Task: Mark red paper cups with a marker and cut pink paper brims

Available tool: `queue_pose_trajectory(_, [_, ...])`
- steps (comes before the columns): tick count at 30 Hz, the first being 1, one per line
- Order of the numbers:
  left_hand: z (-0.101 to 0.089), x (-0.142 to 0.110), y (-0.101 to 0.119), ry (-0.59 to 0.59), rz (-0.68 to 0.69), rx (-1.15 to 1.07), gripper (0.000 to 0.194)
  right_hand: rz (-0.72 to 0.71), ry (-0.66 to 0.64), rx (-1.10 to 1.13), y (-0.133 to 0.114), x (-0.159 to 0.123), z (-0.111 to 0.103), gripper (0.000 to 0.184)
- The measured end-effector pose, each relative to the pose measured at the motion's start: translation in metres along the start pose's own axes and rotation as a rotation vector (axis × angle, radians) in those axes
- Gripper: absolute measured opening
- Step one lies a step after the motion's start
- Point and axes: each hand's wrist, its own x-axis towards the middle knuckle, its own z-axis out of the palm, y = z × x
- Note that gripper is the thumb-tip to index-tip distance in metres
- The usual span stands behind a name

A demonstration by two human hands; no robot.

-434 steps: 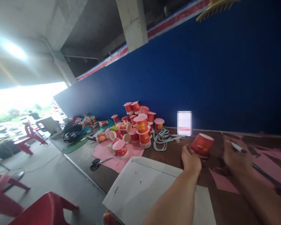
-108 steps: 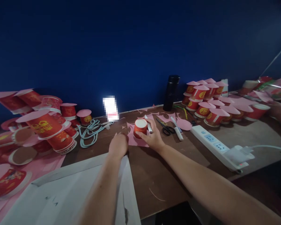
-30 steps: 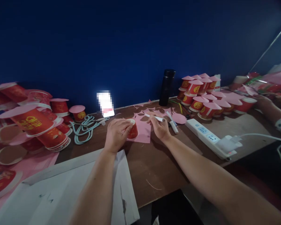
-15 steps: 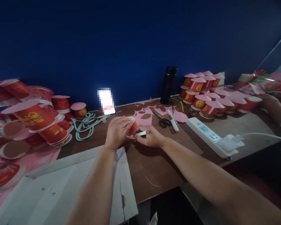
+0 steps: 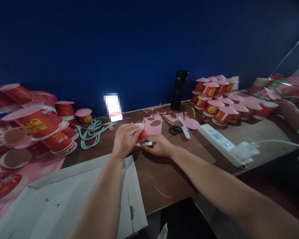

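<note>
My left hand (image 5: pixel 124 139) is closed around a small red paper cup (image 5: pixel 142 132), standing upright over the brown table with its pale top facing up. Most of the cup is hidden by the fingers. My right hand (image 5: pixel 161 146) grips a white pen (image 5: pixel 147 143) with a dark end, held nearly level. The pen's tip is at the lower part of the cup, where a bit of pink paper shows; whether it touches the cup or the paper I cannot tell.
Red cups with pink paper tops (image 5: pixel 225 114) stand stacked at right; more cups (image 5: pixel 37 124) pile up at left. Scissors (image 5: pixel 174 128), pink paper scraps (image 5: pixel 153 124), a black flask (image 5: pixel 179 89), a power strip (image 5: pixel 218 142) and a white board (image 5: pixel 84 196) surround my hands. Another person's hand (image 5: pixel 287 109) is far right.
My right hand has shifted slightly, and the white pen has moved a little left and down beside the cup. My left hand keeps its hold on the cup.
</note>
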Motion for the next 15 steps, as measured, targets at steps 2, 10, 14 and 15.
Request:
queue_pose_trajectory(2, [0.0, 0.0, 0.0, 0.006, 0.008, -0.002, 0.024, 0.012, -0.017, -0.004, -0.001, 0.0, -0.001, 0.021])
queue_pose_trajectory(10, [0.0, 0.0, 0.0, 0.01, 0.011, -0.008, 0.023, 0.103, -0.037, 0.032, 0.001, 0.001, -0.006, 0.017])
queue_pose_trajectory(14, [-0.001, -0.001, 0.001, 0.037, 0.031, -0.016, 0.022, 0.22, -0.03, 0.106, 0.007, 0.003, -0.013, 0.014])
queue_pose_trajectory(15, [-0.001, -0.001, 0.001, 0.041, 0.032, -0.015, 0.022, 0.247, -0.027, 0.126, 0.008, 0.004, -0.015, 0.014])
